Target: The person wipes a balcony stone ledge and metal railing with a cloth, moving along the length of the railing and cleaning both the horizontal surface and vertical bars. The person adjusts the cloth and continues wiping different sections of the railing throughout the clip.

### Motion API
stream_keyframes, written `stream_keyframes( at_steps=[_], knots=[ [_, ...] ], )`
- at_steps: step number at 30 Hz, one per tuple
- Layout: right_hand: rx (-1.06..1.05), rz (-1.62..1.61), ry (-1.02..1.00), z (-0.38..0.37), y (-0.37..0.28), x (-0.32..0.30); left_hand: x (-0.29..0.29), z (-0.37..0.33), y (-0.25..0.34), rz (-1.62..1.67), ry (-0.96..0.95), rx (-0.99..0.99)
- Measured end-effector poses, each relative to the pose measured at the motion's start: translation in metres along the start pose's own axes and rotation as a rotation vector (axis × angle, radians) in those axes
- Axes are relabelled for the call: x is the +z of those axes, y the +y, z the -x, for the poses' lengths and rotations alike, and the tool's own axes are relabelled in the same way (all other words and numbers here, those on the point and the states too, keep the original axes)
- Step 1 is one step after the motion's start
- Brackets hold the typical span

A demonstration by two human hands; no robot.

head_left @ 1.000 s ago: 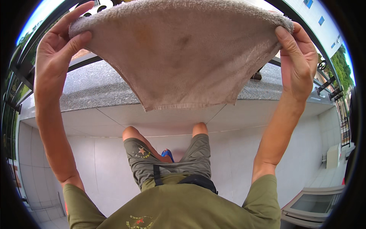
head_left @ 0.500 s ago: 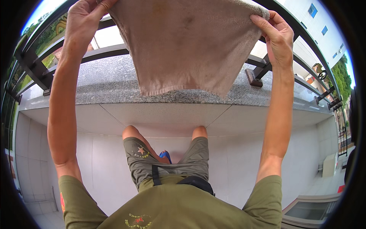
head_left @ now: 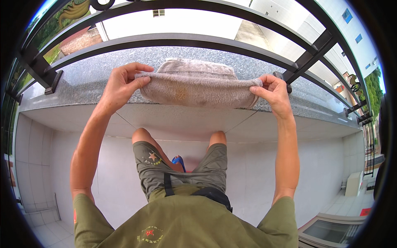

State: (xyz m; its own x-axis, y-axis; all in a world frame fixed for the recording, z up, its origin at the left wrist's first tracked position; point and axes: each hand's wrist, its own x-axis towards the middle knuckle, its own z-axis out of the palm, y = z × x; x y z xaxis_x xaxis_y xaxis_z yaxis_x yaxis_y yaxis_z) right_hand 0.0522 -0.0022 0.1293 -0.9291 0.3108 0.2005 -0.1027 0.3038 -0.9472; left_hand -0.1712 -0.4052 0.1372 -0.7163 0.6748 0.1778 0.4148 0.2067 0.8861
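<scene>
A greyish-beige towel (head_left: 198, 91) with a brown stain is stretched between my two hands over the front edge of the granite ledge (head_left: 103, 89). My left hand (head_left: 124, 84) pinches its left corner between thumb and fingers. At the opposite corner, my right hand (head_left: 273, 91) grips the towel the same way. The far part of the towel rests on the ledge behind the raised near edge, so the cloth is doubled over. Its underside is hidden.
A dark metal railing (head_left: 173, 40) runs along the back of the ledge, its posts (head_left: 53, 82) standing on the granite. Below the ledge is a pale tiled wall (head_left: 182, 120). A window frame (head_left: 335, 229) shows at the lower right, and a white box (head_left: 353, 184) above it.
Both hands have come down and closer to me from above the railing, and nearer each other. The towel, which hung spread out, now lies partly on the ledge, folded over toward me.
</scene>
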Motion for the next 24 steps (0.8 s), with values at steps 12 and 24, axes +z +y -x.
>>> stream_keyframes(
  at_steps=[12,24],
  knots=[
    [-0.408,0.887,-0.139,-0.013,0.035,0.053,0.056,-0.016,-0.042,-0.595,0.020,0.468],
    [-0.373,0.909,0.758,-0.036,0.032,0.065,0.090,-0.016,-0.008,-0.121,-0.031,0.265]
  ],
)
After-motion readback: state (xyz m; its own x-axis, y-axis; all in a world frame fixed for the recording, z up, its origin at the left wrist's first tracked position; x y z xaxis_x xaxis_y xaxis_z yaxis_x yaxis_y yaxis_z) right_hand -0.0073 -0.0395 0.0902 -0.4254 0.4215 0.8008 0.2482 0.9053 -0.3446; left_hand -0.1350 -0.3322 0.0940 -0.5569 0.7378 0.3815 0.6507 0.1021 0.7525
